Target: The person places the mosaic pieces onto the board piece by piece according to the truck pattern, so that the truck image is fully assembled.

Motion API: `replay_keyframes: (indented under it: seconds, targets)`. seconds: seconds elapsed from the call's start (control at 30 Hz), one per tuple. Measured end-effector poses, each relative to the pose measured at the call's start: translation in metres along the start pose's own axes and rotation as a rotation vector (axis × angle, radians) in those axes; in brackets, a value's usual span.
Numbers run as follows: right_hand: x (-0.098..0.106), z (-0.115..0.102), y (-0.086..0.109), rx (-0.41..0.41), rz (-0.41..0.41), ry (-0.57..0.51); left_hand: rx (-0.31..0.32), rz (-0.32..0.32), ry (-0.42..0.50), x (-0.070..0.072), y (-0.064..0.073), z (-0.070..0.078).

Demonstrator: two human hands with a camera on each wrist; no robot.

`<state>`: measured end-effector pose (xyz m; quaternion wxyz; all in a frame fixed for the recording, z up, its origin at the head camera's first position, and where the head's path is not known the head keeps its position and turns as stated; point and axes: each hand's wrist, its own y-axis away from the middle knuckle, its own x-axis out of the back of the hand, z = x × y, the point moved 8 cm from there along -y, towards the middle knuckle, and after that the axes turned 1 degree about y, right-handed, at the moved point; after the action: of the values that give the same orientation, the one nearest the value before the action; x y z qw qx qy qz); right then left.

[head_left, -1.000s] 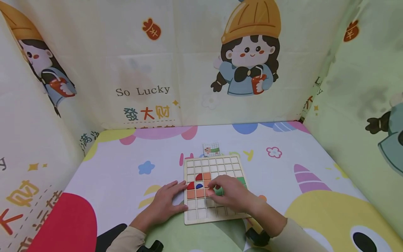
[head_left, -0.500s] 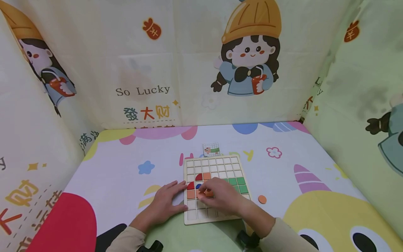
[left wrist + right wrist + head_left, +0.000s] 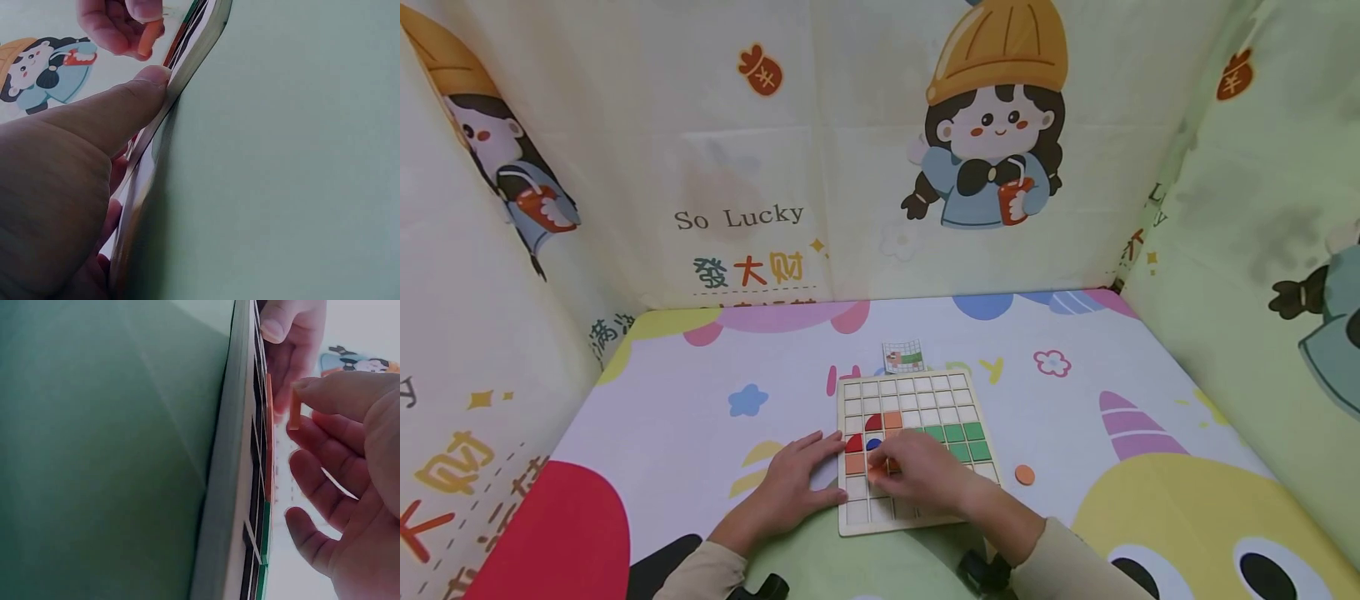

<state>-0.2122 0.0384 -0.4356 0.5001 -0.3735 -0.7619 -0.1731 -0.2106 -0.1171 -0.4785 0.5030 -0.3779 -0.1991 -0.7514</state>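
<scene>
In the head view, a wooden grid board (image 3: 856, 512) lies on the table, holding red, blue, orange and green tiles. My left hand (image 3: 796, 485) rests at its left edge, fingers spread, with the thumb (image 3: 134, 100) against the front left rim. Above the left part of the board, my right hand (image 3: 928, 471) pinches a thin orange tile (image 3: 295, 411) between thumb and index finger; its other fingers curl loosely. Orange and green tiles (image 3: 265, 534) stand slightly above the board's grid in the right wrist view. The right hand covers some middle cells.
A small pattern card (image 3: 903, 357) lies behind the board. On the tablecloth (image 3: 685, 467), a round orange spot or disc (image 3: 1025, 475) shows right of the board. Printed cloth walls (image 3: 850, 167) enclose the table's back and sides.
My right hand has moved left across the board and now holds the orange tile over the left cells. More green tiles have come into sight. The left hand has stayed put.
</scene>
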Motion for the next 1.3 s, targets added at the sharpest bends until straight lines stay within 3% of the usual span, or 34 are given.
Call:
replay_keyframes:
  seconds: [0.73, 1.3]
  targets:
    - [-0.0068, -0.0001, -0.0012, -0.038, -0.078, 0.036, -0.002, 0.003, -0.006, 0.0004, 0.0003, 0.0002]
    - [-0.0091, -0.0035, -0.0023, -0.025, -0.05, 0.113, -0.012, 0.009, -0.006, 0.001, 0.0003, 0.0004]
